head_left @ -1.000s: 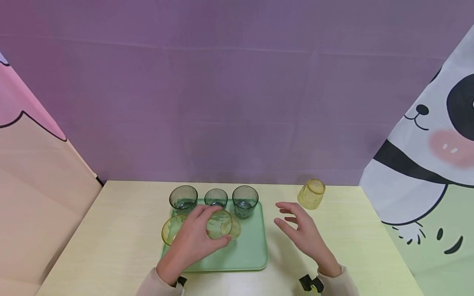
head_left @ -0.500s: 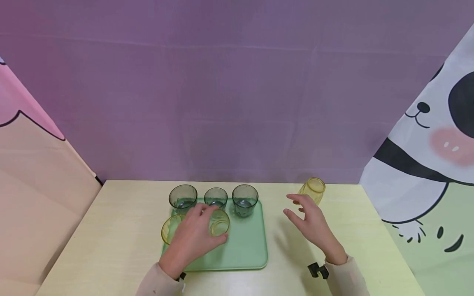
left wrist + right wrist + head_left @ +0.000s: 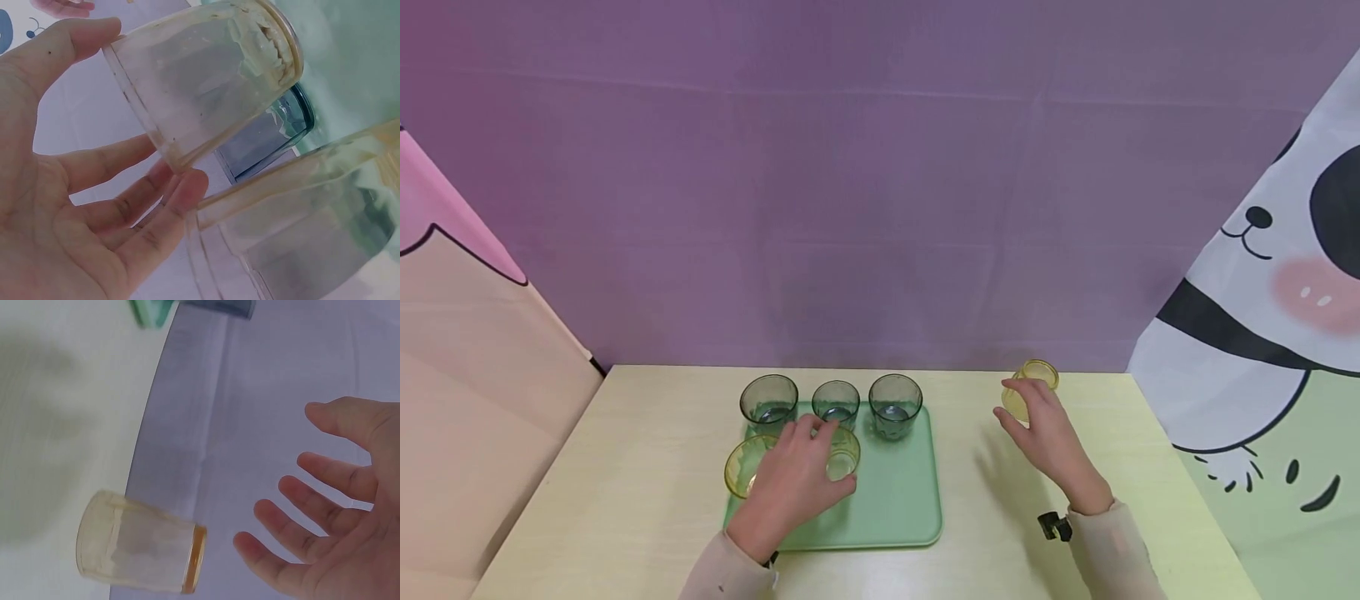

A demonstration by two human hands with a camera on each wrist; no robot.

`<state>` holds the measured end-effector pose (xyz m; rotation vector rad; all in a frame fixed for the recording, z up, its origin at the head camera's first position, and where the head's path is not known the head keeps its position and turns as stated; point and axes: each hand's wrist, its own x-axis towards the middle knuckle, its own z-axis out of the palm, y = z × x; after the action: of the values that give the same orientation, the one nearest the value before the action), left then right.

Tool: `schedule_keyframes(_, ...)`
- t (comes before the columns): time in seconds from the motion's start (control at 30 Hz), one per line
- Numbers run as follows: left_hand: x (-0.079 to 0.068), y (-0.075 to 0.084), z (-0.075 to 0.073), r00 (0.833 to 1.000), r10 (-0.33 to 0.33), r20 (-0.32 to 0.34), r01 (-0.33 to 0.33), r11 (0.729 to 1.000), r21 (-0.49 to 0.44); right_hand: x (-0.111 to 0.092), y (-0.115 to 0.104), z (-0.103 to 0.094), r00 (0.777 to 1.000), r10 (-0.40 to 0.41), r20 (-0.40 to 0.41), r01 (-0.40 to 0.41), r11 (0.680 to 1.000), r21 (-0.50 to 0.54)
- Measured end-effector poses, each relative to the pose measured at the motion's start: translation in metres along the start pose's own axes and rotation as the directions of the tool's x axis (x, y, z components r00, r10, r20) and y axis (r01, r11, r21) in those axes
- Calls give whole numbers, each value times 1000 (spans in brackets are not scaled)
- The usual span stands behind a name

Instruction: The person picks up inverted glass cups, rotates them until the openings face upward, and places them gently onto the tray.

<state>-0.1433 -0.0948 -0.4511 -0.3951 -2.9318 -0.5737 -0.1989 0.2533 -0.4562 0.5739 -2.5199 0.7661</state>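
Observation:
My left hand [image 3: 793, 479] holds a pale yellow drinking glass [image 3: 844, 457] by its rim, thumb on one side and fingers on the other. In the left wrist view this glass [image 3: 206, 81] is upright, its base low over or on the green tray [image 3: 895, 508]. Beside it, partly behind the hand, stands a wider yellow glass [image 3: 741, 467]. At the right, my right hand [image 3: 1056, 437] reaches toward an upside-down yellow glass [image 3: 1017, 406]. The right wrist view shows its fingers spread and apart from that glass [image 3: 144, 544].
Three grey-green glasses, a left one [image 3: 769, 400], a small middle one [image 3: 836, 402] and a right one [image 3: 896, 404], line the tray's far edge. The pale wooden table [image 3: 587, 492] ends at a purple cloth wall [image 3: 880, 208].
My left hand has lowered the yellow glass and shifted slightly left with it. The right hand has moved right and away from me, up to the upside-down yellow glass.

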Motion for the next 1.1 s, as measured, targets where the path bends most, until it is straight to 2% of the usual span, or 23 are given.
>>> schedule_keyframes(0.17, 0, -1, 3, 1000, 0, 9, 0, 1000, 31, 6, 12, -2, 999, -34, -21, 33, 997, -70)
schedule_keyframes(0.5, 0, -2, 5, 1000, 6, 25, -7, 1000, 27, 13, 37, 0, 999, -25, -48, 16, 981, -193)
schedule_keyframes(0.7, 1, -2, 5, 1000, 12, 26, -12, 1000, 21, 19, 50, 0, 996, 83, 13, -78, 973, -218)
schedule_keyframes(0.87, 1, -2, 6, 1000, 18, 23, -19, 999, 42, 27, 59, -2, 978, 190, 90, -166, 959, -230)
schedule_keyframes(1.1, 1, -1, 7, 999, 15, 47, -18, 999, 50, 34, 67, -3, 955, 252, 157, -210, 947, -244)
